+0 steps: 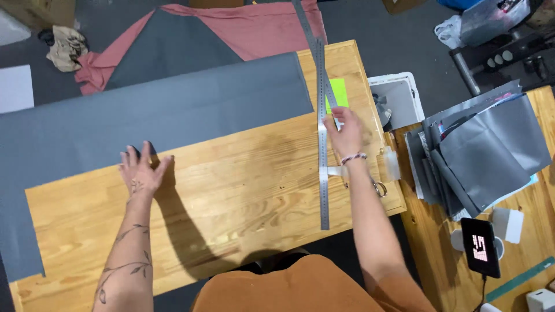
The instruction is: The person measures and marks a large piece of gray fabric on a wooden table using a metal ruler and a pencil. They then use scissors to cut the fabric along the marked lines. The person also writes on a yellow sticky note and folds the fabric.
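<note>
Fabric sheet and rulers on a workbench, between two hands

The fabric sheet (144, 118) lies under the left hand's (140, 171) fingertips and stretches beyond them across the workbench (243, 185). A long steel ruler (322, 144) runs just left of the right hand's (347, 136) fingers; a paper slip (341, 92) lies just beyond them. Stacked fabric pieces (480, 150) lie well right.

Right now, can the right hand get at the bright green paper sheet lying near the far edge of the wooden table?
Probably yes. The right hand rests on the long steel ruler, just short of the bright green paper sheet; only the ruler crosses its edge, and nothing else blocks the way.
</note>
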